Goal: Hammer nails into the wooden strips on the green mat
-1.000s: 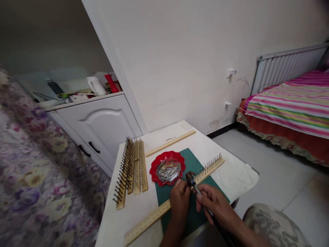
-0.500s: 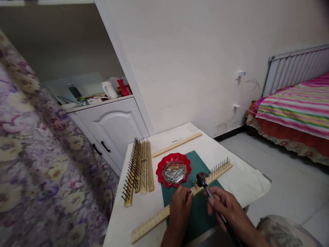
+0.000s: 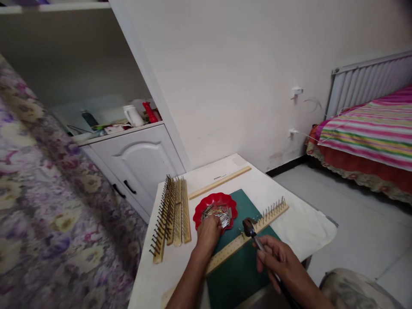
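My right hand (image 3: 273, 259) is wrapped round the handle of a claw hammer (image 3: 249, 227), its head held over a pale wooden strip (image 3: 233, 246). Upright nails (image 3: 272, 209) stand in a row along the strip's far right part, while its near left part shows rows of small holes. The strip lies slantwise across a green mat (image 3: 241, 281). Over at the red scalloped dish (image 3: 216, 198), my left hand (image 3: 208, 234) reaches in among loose silvery nails (image 3: 225, 214). Its fingers are curled down, with the tips hidden, so what they grip cannot be seen.
Several nail-studded wooden strips (image 3: 158, 251) lie on the table's left side. A plain strip (image 3: 220, 182) rests near the back edge, with a few loose nails behind it. A floral curtain (image 3: 74, 223) and a white cabinet (image 3: 141, 161) are at left, a bed (image 3: 370, 128) at right.
My left hand has moved from the wooden strip up and left into the red dish, uncovering the strip's holed part. My right hand still holds the hammer over the strip.
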Tool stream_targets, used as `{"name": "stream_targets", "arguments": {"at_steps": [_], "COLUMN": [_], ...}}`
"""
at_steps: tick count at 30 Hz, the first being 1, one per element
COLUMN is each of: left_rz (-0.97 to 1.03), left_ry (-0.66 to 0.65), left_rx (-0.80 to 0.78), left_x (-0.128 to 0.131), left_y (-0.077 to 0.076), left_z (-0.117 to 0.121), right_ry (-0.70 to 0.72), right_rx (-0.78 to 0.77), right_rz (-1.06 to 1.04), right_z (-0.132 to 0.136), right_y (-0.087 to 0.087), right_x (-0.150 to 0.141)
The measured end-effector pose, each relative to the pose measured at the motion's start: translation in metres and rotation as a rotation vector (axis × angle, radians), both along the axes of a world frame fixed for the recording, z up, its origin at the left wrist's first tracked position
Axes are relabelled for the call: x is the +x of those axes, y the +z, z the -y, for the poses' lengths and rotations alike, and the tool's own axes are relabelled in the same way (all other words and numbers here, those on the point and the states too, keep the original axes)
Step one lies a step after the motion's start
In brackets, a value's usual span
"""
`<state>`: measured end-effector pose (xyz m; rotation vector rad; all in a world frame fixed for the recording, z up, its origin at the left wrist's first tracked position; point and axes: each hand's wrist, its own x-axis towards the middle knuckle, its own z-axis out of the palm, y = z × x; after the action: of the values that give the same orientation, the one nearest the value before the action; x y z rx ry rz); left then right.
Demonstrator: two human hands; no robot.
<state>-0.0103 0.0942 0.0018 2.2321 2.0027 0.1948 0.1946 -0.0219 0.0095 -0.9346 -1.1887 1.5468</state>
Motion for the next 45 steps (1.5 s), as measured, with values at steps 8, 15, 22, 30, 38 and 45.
{"name": "stream_targets", "arguments": {"at_steps": [8, 15, 22, 30, 38, 45], "left_rz": [-0.134, -0.128, 0.131, 0.986, 1.836, 1.899], "left_ry": [0.006, -0.007, -0.110, 0.019, 0.176, 0.093], "left_rx": [0.003, 0.066, 0.239, 0.288, -0.173, -0.305], "left_x": [0.007, 0.004, -0.002, -0.001, 0.037, 0.058], "left_y": [-0.001, -0.003, -0.009, -0.002, 0.001, -0.008], "left_z": [-0.002, 0.004, 0.009, 0.017, 0.063, 0.083], "right_ry": [0.004, -0.001, -0.023, -0.076, -0.204, -0.140], "right_rx": [0.010, 0.013, 0.017, 0.002, 0.052, 0.031], "right_rz": [0.008, -0.011, -0.019, -0.042, -0.098, -0.135], "right_z": [-0.001, -0.002, -0.004, -0.011, -0.015, -0.017], "right_y": [-0.002, -0.003, -0.008, -0.008, -0.010, -0.012], "right_x": [-0.002, -0.001, -0.001, -0.011, -0.016, -0.012]}}
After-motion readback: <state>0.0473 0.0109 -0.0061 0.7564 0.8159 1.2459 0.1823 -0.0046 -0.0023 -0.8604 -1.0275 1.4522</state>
